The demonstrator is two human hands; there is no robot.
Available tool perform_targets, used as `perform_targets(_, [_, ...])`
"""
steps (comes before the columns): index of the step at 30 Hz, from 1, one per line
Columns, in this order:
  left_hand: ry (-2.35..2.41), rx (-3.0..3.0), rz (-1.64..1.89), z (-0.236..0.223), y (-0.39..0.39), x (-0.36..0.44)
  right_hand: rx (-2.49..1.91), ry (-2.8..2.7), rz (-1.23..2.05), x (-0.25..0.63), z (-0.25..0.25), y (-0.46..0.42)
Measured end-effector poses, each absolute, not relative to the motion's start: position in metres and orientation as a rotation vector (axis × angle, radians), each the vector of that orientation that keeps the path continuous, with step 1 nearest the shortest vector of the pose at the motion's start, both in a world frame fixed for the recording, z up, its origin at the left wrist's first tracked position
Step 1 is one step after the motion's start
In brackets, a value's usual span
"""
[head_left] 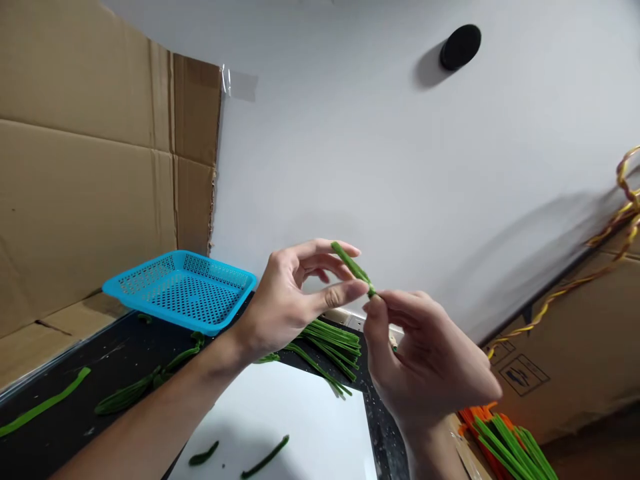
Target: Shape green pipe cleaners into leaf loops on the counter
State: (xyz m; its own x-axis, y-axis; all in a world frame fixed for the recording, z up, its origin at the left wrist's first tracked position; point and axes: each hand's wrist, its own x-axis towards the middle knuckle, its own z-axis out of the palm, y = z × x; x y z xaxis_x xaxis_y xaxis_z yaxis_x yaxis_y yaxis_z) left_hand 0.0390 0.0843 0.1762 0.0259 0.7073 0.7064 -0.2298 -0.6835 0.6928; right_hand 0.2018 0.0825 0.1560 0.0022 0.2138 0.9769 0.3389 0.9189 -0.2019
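Note:
My left hand (285, 303) and my right hand (425, 353) meet above the white board (280, 407). Between them is a short green pipe cleaner (351, 261), slanting up and to the left. Its lower end, which looks bent or twisted, is pinched by my right thumb and forefinger. The left thumb presses near that same end, with the left forefinger behind the upper part. Two short dark green pipe cleaner pieces, one curved (204, 454) and one straighter (265, 457), lie on the board. Behind my hands lies a bundle of green pipe cleaners (333, 340).
A blue perforated basket (235, 313) stands at the back left. On the black tabletop are a shaped green bundle (127, 393) and a bright green strip (47, 408). Green (515, 447) and orange stems stand lower right. Twisted yellow wire (565, 287) runs along the right; cardboard (80, 167) walls the left.

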Motion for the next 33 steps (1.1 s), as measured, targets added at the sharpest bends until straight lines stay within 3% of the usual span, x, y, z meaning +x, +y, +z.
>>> perform_targets(3, [0.492,1.565,1.593,0.175,0.083,0.041,-0.416,-1.702,-0.601,0.219,0.159,0.094])
perform_targets(6, [0.495,1.51,1.518,0.176,0.081,0.044,-0.355,-1.714,-0.843,0.225,0.159,0.102])
perform_targets(19, [0.5,1.602,1.326,0.177,0.088,0.035,-0.226,-1.63,-0.925,0.216,0.149,0.119])
perform_targets(26, [0.494,1.73,1.348,0.172,0.085,0.037,-0.328,-1.587,-0.49,0.204,0.15,0.107])
perform_targets(33, [0.589,1.916,1.569,0.172,0.074,0.039,-0.325,-1.498,0.298,0.194,0.15,0.096])
